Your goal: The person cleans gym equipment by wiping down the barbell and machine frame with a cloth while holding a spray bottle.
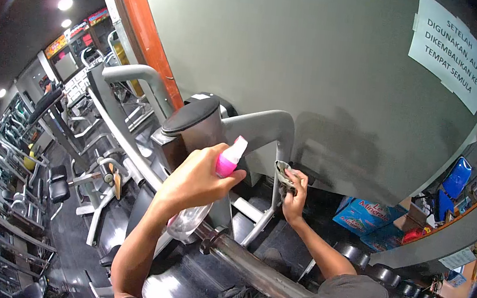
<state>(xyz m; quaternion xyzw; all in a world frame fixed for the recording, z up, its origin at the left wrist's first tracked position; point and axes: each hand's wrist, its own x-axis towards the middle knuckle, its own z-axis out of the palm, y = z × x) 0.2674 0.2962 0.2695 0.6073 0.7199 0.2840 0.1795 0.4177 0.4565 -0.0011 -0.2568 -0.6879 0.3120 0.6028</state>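
Observation:
My left hand [198, 174] is wrapped round a spray bottle with a pink and white nozzle [229, 158] and a clear body [190, 221]. Just behind it rises a black-topped pad [192, 116] on a gym machine. My right hand [296, 197] grips a crumpled greyish cloth [283, 173], held against the upright part of the machine's bent grey tube [262, 121]. Part of the cloth is hidden by the fingers. Below my hands, a thick shiny bar [249, 269] slants across the machine.
A grey wall [296, 44] with a printed paper sign [451, 52] stands close ahead. Blue cartons [367, 219] and a row of dumbbells [409, 290] are at right, by a cluttered counter [426, 241]. More gym machines [60, 182] fill the left side.

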